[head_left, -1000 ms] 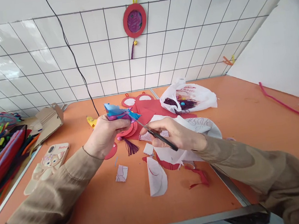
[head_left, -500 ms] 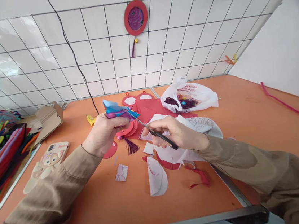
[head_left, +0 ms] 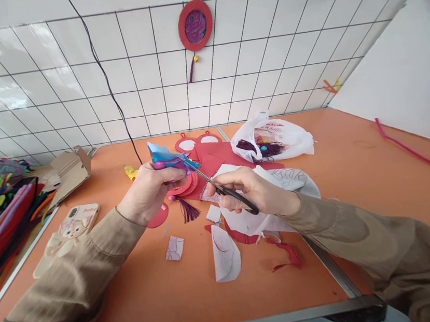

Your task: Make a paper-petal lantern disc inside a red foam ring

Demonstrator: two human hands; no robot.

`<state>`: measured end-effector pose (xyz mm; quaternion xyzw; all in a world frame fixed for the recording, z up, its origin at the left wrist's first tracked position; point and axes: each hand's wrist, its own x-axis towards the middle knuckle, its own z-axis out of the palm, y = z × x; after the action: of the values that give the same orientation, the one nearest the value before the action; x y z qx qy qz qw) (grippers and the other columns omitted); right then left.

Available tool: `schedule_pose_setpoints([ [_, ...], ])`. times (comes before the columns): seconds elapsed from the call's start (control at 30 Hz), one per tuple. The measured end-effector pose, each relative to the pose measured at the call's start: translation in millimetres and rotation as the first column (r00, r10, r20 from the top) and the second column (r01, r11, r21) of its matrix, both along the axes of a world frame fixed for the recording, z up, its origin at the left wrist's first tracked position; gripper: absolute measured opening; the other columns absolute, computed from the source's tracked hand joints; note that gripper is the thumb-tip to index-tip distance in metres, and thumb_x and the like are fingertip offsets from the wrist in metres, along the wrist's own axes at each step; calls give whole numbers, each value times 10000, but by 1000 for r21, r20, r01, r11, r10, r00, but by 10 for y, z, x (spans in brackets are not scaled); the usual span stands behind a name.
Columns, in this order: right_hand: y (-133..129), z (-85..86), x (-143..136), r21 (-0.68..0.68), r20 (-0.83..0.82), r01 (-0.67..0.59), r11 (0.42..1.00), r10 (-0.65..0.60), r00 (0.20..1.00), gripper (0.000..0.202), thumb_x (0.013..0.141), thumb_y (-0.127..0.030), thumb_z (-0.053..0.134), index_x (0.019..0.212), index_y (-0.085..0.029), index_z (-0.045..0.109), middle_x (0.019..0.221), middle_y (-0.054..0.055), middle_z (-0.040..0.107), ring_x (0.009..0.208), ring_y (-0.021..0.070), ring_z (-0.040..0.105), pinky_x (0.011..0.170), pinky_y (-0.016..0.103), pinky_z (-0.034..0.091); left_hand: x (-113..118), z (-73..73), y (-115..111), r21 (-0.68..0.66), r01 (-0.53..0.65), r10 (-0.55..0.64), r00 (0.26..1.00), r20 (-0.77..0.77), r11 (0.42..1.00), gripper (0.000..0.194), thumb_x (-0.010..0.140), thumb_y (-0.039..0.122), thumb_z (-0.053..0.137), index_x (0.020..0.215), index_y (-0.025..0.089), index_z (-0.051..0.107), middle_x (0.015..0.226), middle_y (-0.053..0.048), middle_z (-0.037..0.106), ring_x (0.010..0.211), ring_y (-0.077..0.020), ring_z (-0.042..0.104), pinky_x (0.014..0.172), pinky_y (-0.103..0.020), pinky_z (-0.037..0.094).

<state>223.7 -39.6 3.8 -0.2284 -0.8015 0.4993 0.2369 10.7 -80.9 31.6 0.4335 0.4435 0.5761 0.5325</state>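
My left hand [head_left: 155, 186] is closed on a blue and purple piece of material [head_left: 162, 156], held up above the table. My right hand [head_left: 242, 189] grips black-handled scissors [head_left: 239, 196], and their blades reach to the right edge of the blue material. Beneath and behind my hands lie red paper sheets [head_left: 216, 155] and red rings [head_left: 189, 186]. A dark purple tassel [head_left: 188, 209] rests below my left hand. White patterned cloth [head_left: 295, 180] is spread behind and under my right hand. Nearer me are a folded white piece [head_left: 225, 253] and a small white scrap [head_left: 175, 248].
A white plastic bag [head_left: 298, 135] with purple threads stands at the back right. A phone [head_left: 72, 228] and colourful pipe cleaners [head_left: 4, 228] lie at left, near torn cardboard [head_left: 69, 171]. Red scraps [head_left: 289, 254] lie front right. A red round ornament [head_left: 195, 25] hangs on the wall.
The scissors have shifted very slightly in my right hand, their handle a little to the right. A tiny blue bit now shows on the table below the tassel. My left hand has hardly moved.
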Motion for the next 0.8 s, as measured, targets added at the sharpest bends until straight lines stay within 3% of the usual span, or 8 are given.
schedule_pose_setpoints([
  [0.3, -1, -14, 3, -65, -83, -133, 989, 128, 988, 556, 777, -690, 664, 882, -155, 554, 697, -3, 555, 563, 97, 501, 527, 253, 442, 65, -16, -17, -30, -10, 11, 999, 36, 1000, 128, 545, 120, 790, 583, 138, 669, 624, -13, 618, 611, -115, 558, 636, -265, 474],
  [0.47, -7, -40, -8, 23, -79, -127, 992, 129, 989, 547, 810, -699, 619, 880, -164, 529, 697, 1, 536, 593, 110, 481, 541, 261, 394, 105, -63, -25, -21, -53, 54, 998, 30, 998, 121, 553, 108, 766, 593, 146, 658, 583, 8, 581, 572, -108, 530, 587, -257, 434],
  [0.8, -32, -93, -51, 49, -47, -73, 996, 75, 996, 490, 822, -645, 626, 889, -177, 500, 773, 17, 550, 649, 117, 472, 577, 264, 395, 124, -84, -31, 35, -96, 96, 995, 18, 995, 148, 558, 126, 788, 579, 154, 644, 614, 20, 560, 617, -104, 503, 599, -250, 402],
])
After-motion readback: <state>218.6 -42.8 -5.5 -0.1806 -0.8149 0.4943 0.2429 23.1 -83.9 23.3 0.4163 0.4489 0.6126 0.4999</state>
